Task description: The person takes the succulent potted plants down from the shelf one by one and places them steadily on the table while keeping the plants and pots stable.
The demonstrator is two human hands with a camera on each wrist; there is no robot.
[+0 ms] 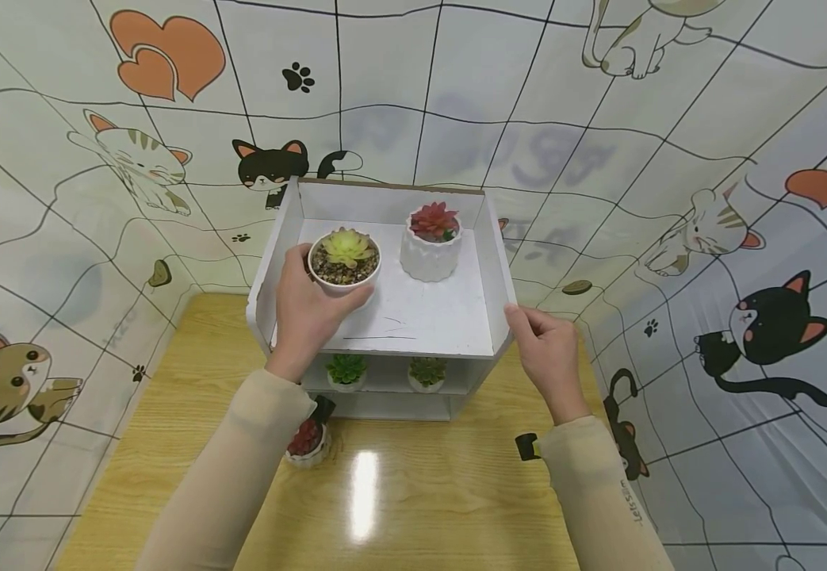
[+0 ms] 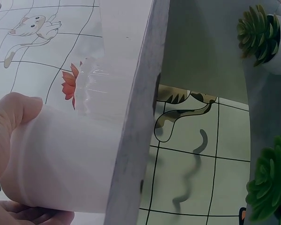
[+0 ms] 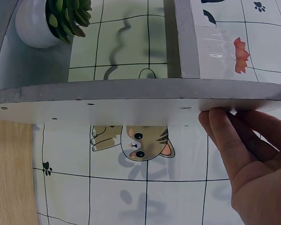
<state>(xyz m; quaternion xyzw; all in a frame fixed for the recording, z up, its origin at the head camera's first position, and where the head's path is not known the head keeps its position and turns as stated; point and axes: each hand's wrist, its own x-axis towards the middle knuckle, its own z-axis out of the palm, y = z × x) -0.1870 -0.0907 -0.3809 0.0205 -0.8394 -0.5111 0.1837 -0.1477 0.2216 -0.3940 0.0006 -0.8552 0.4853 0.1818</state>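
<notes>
My left hand (image 1: pixel 311 309) grips a white pot (image 2: pixel 70 159) at the left of the shelf's top board. A yellow-green succulent (image 1: pixel 347 247) sits in its brown gravel. In the left wrist view, thumb and fingers wrap the pot's upper part, and its base is right at the board. The white shelf unit (image 1: pixel 413 339) stands on the table. My right hand (image 1: pixel 550 353) pinches the front edge of its right side panel (image 3: pixel 131 110), fingertips against the outer face. Behind and right of the held pot stands a ribbed white pot (image 1: pixel 430 262) with a red succulent (image 1: pixel 434 221).
On the level below stand two small white pots with green succulents, a left one (image 1: pixel 346 370) and a right one (image 1: pixel 427 373). A dark red succulent (image 1: pixel 305 438) in a white pot is on the wooden table (image 1: pixel 456 507), partly behind the left sleeve. Cat-print sheeting (image 1: pixel 384 71) surrounds the table.
</notes>
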